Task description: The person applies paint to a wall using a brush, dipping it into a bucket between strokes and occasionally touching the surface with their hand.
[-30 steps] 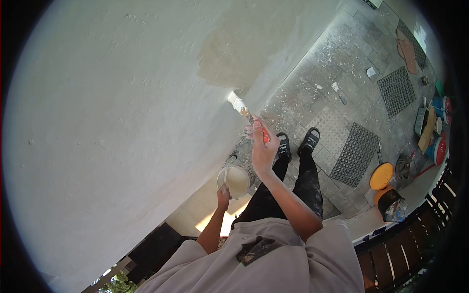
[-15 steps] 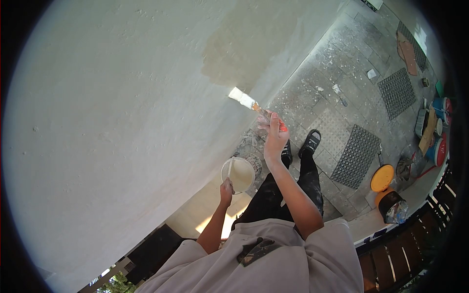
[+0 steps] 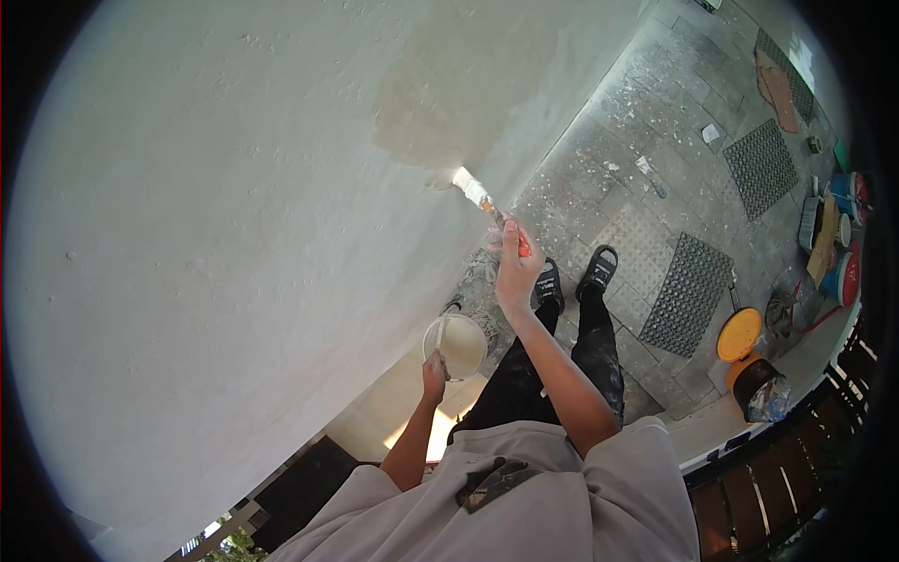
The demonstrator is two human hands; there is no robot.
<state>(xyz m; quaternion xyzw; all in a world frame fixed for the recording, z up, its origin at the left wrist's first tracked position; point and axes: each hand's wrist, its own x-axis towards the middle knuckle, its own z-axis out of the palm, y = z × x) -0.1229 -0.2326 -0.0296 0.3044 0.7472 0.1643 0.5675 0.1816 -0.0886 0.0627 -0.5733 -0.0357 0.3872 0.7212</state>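
Right hand [image 3: 517, 272] pinches brush [image 3: 491, 208] (bristles [image 3: 466, 182] at the wall [image 3: 234, 234]); left hand [image 3: 434, 377] grips bucket [image 3: 484, 350]

Seen from my remote station: one pale grey-white plastered wall [image 3: 187, 234], filling the left, bearing a darker beige-grey patch [image 3: 449, 84]. One floor of grey rectangular paving [image 3: 693, 140], white-spattered. Three dark grey textured mats [image 3: 688, 295] [image 3: 761, 169] [image 3: 794, 89], laid apart. One reddish-brown slatted structure [image 3: 744, 506], lower right, light between slats. One bright sunlit patch [image 3: 440, 436], lower centre. Green foliage [image 3: 238, 547], lower left.
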